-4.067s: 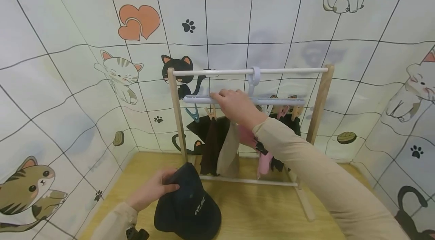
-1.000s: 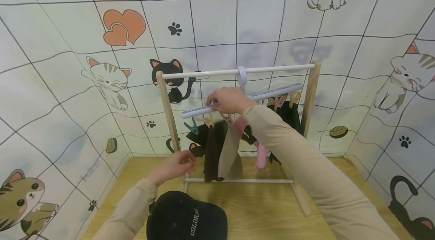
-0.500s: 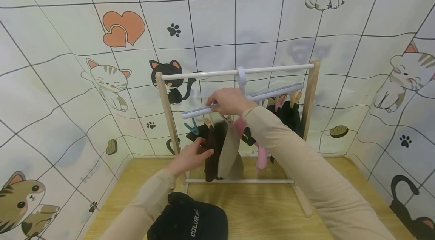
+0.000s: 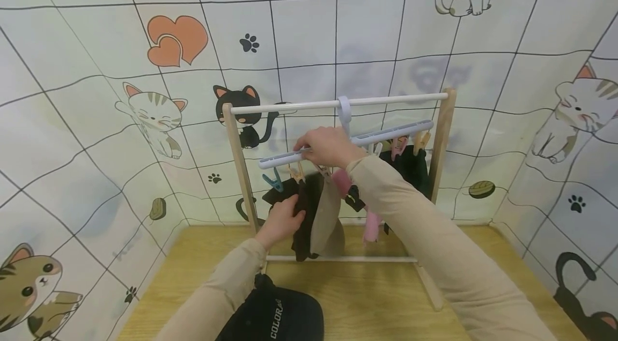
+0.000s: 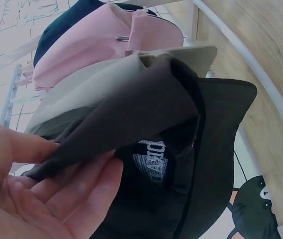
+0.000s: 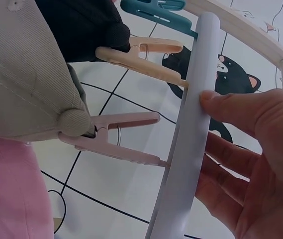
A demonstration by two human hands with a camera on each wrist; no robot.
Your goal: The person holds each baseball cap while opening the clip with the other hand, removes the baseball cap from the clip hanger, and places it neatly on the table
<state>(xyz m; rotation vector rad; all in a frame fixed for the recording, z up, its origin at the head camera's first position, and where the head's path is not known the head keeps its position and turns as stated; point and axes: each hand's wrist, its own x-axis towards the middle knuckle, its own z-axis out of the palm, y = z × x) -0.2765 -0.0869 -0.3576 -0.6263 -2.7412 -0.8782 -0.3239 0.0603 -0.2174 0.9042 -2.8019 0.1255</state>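
Observation:
My left hand (image 4: 282, 220) pinches the edge of a dark cap (image 5: 131, 109) between thumb and fingers. White lettering shows on its inner side in the left wrist view. The cap hangs from a peach clothespin (image 6: 141, 62) under a pale blue clip hanger (image 4: 396, 131). With thumb and fingers, my right hand (image 4: 330, 147) grips the hanger's bar left of its hook. Beside the dark cap hang a beige cap (image 4: 328, 223) on a pink clothespin (image 6: 116, 134) and a pink cap (image 5: 91, 45). A teal clothespin (image 4: 273, 180) dangles at the hanger's left end.
A wooden rack (image 4: 443, 142) with a white top rail (image 4: 396, 99) carries the hanger. On the wooden table (image 4: 376, 298) in front lies a navy cap (image 4: 285, 317) with white lettering, partly hidden by my left sleeve. A cat-print sheet (image 4: 309, 19) covers the walls behind.
My left hand has let go of the navy cap on the table and risen to the hanging dark cap. The hanger has turned, its left end now nearer me; my right hand stays on it.

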